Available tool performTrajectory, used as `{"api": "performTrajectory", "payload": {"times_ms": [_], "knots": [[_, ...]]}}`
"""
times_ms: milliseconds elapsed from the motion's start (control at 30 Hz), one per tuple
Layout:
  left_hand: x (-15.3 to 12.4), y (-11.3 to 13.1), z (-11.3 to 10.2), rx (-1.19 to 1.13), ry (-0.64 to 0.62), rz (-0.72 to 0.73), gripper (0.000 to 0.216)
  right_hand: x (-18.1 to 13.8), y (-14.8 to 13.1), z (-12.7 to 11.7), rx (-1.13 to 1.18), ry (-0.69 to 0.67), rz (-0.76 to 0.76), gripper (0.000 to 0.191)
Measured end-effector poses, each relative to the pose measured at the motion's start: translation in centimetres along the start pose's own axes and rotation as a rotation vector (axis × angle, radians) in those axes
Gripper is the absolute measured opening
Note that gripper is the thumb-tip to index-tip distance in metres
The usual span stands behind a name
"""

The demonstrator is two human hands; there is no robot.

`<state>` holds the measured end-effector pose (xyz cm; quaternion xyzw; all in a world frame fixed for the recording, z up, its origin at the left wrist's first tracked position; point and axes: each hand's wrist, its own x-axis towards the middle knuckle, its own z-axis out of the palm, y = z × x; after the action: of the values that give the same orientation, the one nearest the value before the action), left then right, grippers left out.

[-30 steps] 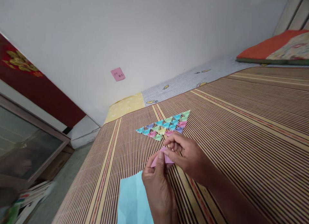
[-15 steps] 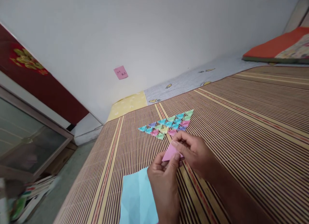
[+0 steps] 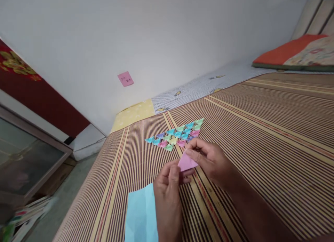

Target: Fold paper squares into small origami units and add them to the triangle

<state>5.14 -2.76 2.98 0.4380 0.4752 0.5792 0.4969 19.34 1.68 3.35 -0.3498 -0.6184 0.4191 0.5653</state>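
Observation:
Both my hands pinch a small pink folded paper piece (image 3: 185,163) just above the striped bamboo mat (image 3: 261,130). My left hand (image 3: 168,196) grips its lower left edge with thumb and fingers closed. My right hand (image 3: 212,160) holds its upper right corner, fingers curled. Just beyond the hands lies a flat triangle of several small folded paper pieces (image 3: 177,135) in blue, green, pink, yellow and purple. A light blue creased paper sheet (image 3: 141,214) lies on the mat under my left wrist.
A white wall with a pink sticky note (image 3: 125,79) runs along the far side. A checked sheet (image 3: 208,87) and a yellow cloth (image 3: 133,115) edge the mat. An orange cushion (image 3: 294,50) sits at the far right. The mat's left edge drops to a floor with a glass-fronted cabinet (image 3: 26,158).
The pink piece has been turned and worked between my fingers and now shows as a flat triangle. My hands stayed in about the same spot; the view shifted slightly.

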Motion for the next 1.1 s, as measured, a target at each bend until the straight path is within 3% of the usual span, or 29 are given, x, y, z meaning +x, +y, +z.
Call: {"api": "performTrajectory", "payload": {"times_ms": [200, 300, 400, 500, 667, 900, 1100], "knots": [[0.1, 1.2, -0.9, 0.154, -0.152, -0.036, 0.021, -0.2, -1.3, -0.5, -0.053, -0.280, -0.011, 0.015], [0.1, 0.9, -0.9, 0.141, -0.163, -0.040, 0.025, -0.1, -1.5, -0.1, -0.053, -0.332, 0.003, 0.016], [0.2, 0.5, -0.7, 0.084, -0.046, -0.004, 0.023, 0.0, -1.0, 0.3, 0.051, -0.259, 0.077, 0.003], [0.4, 0.0, -0.5, -0.114, 0.114, -0.012, 0.020, 0.2, -0.3, 1.1, 0.200, -0.159, 0.161, 0.027], [0.6, -0.3, 0.0, -0.397, 0.235, -0.063, 0.026, 0.1, 0.2, 2.3, 0.268, -0.177, 0.191, 0.019], [0.2, 0.1, 0.6, -0.493, 0.234, -0.104, 0.028, 0.0, 0.8, 2.7, 0.355, -0.130, 0.156, 0.015], [0.1, -0.4, 1.0, -0.461, 0.249, -0.084, 0.023, 0.2, 0.3, 2.2, 0.244, -0.085, 0.106, 0.021]]}}
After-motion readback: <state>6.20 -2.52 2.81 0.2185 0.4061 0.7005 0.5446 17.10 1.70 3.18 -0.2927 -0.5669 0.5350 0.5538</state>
